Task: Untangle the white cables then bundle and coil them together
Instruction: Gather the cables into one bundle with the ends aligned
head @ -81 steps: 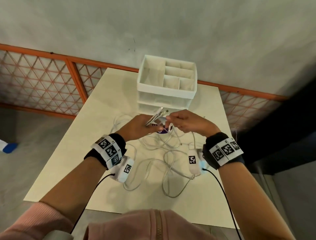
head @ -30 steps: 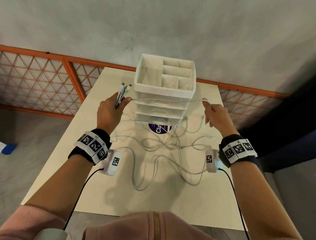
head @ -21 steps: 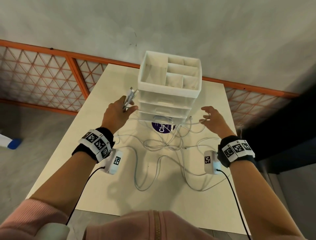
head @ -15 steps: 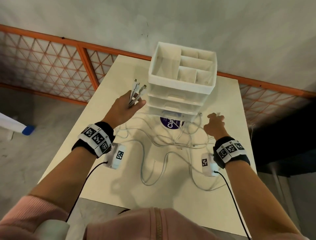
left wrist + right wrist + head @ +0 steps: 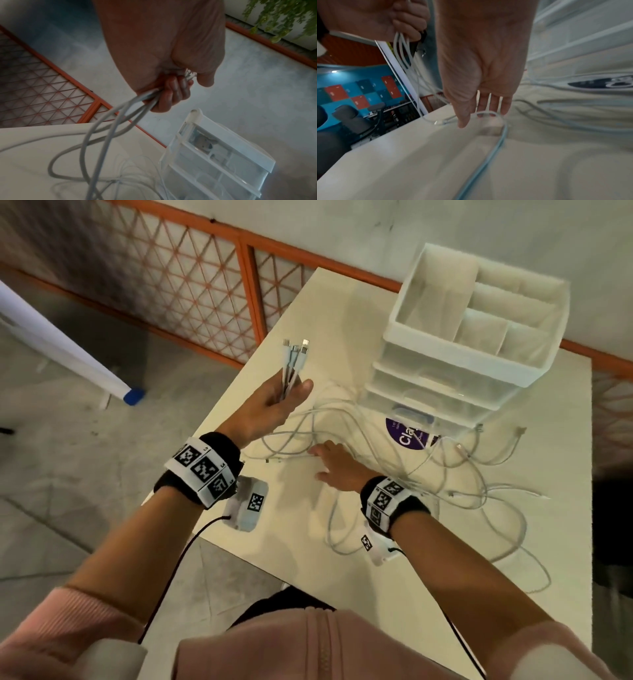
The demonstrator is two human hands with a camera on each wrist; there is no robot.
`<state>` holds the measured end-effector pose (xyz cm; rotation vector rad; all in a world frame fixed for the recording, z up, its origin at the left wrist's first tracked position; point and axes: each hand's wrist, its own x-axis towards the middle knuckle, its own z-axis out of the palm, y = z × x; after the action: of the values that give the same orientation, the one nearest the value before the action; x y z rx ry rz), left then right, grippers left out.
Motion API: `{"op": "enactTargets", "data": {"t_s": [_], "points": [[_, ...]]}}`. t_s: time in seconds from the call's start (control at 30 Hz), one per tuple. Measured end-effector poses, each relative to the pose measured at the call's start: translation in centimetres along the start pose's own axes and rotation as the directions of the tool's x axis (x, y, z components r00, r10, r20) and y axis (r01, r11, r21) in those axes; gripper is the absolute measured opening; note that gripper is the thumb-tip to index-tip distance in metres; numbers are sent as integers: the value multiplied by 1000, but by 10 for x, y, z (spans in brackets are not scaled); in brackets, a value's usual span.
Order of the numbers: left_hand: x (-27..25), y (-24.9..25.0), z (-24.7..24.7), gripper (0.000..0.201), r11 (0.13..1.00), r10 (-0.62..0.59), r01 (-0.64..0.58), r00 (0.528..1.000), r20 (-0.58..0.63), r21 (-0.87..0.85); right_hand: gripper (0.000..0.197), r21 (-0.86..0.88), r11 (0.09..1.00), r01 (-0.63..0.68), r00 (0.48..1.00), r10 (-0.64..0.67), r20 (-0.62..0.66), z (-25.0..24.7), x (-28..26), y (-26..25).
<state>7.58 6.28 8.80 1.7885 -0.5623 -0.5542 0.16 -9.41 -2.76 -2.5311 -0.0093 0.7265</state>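
1. The left hand (image 5: 270,402) is raised above the table edge (image 5: 219,535), fingers and thumb curled round a bunch of white cables (image 5: 291,364) whose plugs stick up past the thumb.
2. In the left wrist view the curled fingers (image 5: 173,94) clamp the strands against the palm.
3. The right hand (image 5: 337,465) reaches low over the table, palm down, fingers straight and spread.
4. In the right wrist view its fingertips (image 5: 489,108) sit at a cable loop; contact is unclear.
5. Both forearms are bare, with marker bands at the wrists.
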Motion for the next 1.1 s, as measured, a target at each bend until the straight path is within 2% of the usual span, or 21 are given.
{"op": "enactTargets", "data": {"t_s": [0.1, 0.23, 0.3, 0.33, 0.4, 0.5, 0.6, 0.7, 0.87, 0.93, 1.03, 1.1], "points": [[-5, -5, -3, 38, 1000, -15, 15, 1000, -1, 9, 34, -48, 999, -25, 1000, 25, -14, 11, -1, -3], [-2, -3, 0, 35, 999, -29, 29, 1000, 5, -20, 20, 201, 980, 0, 994, -22, 105, -15, -17, 3], [1, 1, 3, 29, 999, -22, 22, 1000, 1, -35, 26, 259, 966, 4, 990, -41, 138, -46, -37, 5], [1, 2, 5, 27, 999, -14, 14, 1000, 2, -47, 31, 287, 958, 9, 992, -44, 117, -63, -51, 5], [4, 7, 11, 28, 996, 0, 2, 1000, 23, -89, 37, 370, 928, 43, 999, -46, 0, -94, -83, 8], [9, 17, 28, 27, 986, 6, 1, 999, 41, -169, 31, 538, 831, 143, 979, -39, -200, -126, -121, 13], [15, 31, 53, 25, 973, 19, 2, 996, 91, -229, 23, 544, 808, 228, 943, -43, -331, -139, -139, 11], [19, 44, 79, 27, 970, 36, -2, 990, 138, -244, 19, 508, 821, 262, 924, -61, -378, -137, -142, 0], [20, 54, 104, 30, 974, 87, -48, 982, 166, -223, 9, 473, 846, 246, 931, -70, -360, -120, -141, -4], [21, 52, 107, 32, 979, 79, -54, 989, 123, -196, 18, 454, 861, 229, 923, -44, -382, -116, -142, -2], [23, 50, 109, 35, 982, 87, -90, 996, -22, -168, 30, 449, 873, 192, 927, -11, -375, -114, -147, 6], [25, 53, 105, 36, 956, 114, -143, 986, -125, -257, 40, 442, 884, 150, 940, 11, -340, -112, -152, 15]]}}
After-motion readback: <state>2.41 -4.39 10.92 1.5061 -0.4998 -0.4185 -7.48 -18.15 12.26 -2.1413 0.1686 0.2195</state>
